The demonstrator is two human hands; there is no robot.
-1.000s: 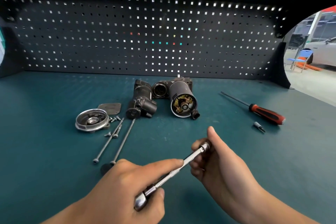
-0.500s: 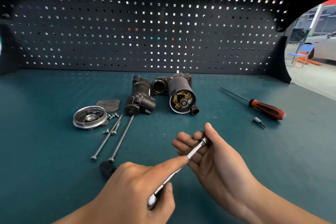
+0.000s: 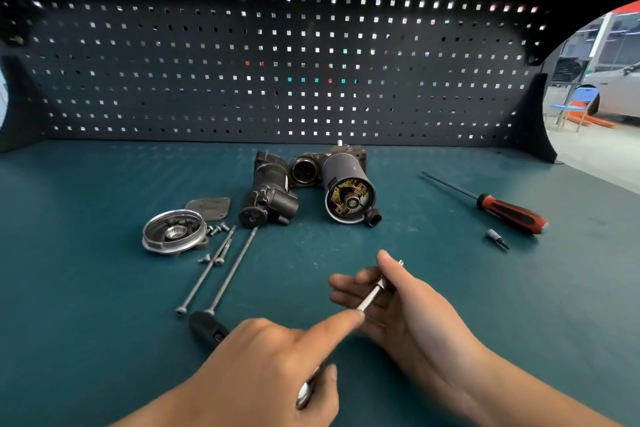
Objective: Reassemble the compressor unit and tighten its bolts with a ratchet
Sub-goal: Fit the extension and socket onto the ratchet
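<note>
My left hand (image 3: 273, 360) grips the handle end of a slim chrome ratchet (image 3: 372, 295), its index finger laid along the shaft. My right hand (image 3: 398, 302) holds the ratchet's head end between thumb and curled fingers. The compressor lies apart on the green mat: a cylindrical motor (image 3: 346, 191) with its brush end showing, a dark cylinder housing (image 3: 270, 194), a round metal end cover (image 3: 173, 230), a flat plate (image 3: 209, 207). Two long bolts (image 3: 221, 270) and several small screws (image 3: 216, 229) lie beside the cover.
A red-and-black screwdriver (image 3: 509, 211) and a small bit (image 3: 496, 237) lie at the right. A black handle (image 3: 206, 328) sits just left of my left hand. A dark pegboard (image 3: 277, 62) closes off the back of the bench.
Both hands have moved forward and up with the ratchet. My right-hand fingers have uncurled somewhat around the head end, and the black handle has come into view.
</note>
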